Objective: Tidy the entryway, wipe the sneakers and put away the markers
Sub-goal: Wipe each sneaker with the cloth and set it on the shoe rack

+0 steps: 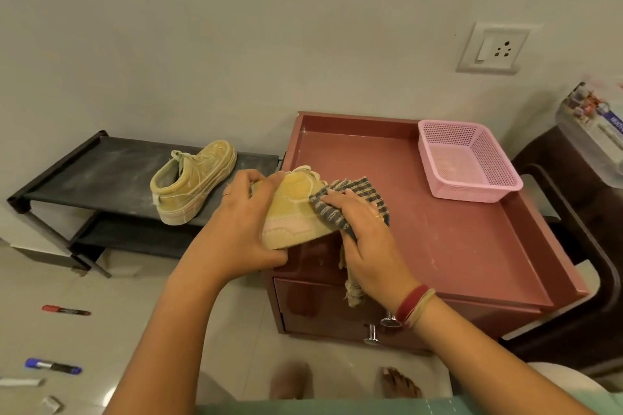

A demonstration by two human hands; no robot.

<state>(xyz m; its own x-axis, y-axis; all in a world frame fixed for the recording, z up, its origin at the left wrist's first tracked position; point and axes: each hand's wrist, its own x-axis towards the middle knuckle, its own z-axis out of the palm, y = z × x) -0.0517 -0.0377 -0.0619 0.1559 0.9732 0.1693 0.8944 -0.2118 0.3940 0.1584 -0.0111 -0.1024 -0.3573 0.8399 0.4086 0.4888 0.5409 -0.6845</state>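
My left hand (pixel 241 222) grips a yellow sneaker (pixel 293 212) by its heel end, holding it over the front left corner of the maroon cabinet top (pixel 448 232). My right hand (pixel 367 236) presses a blue-and-yellow checked cloth (pixel 340 202) against the sneaker's side. A second yellow sneaker (pixel 192 184) stands on the top shelf of the black shoe rack (pixel 101 175) to the left. On the floor at lower left lie a red marker (pixel 65 310), a blue marker (pixel 53 366) and a white marker (pixel 22 382).
An empty pink mesh basket (pixel 468 162) sits at the back right of the cabinet top. The cabinet has drawers with metal knobs (pixel 372 335). A dark chair (pixel 573 246) stands to the right. A wall socket (pixel 494 48) is above. My feet are below.
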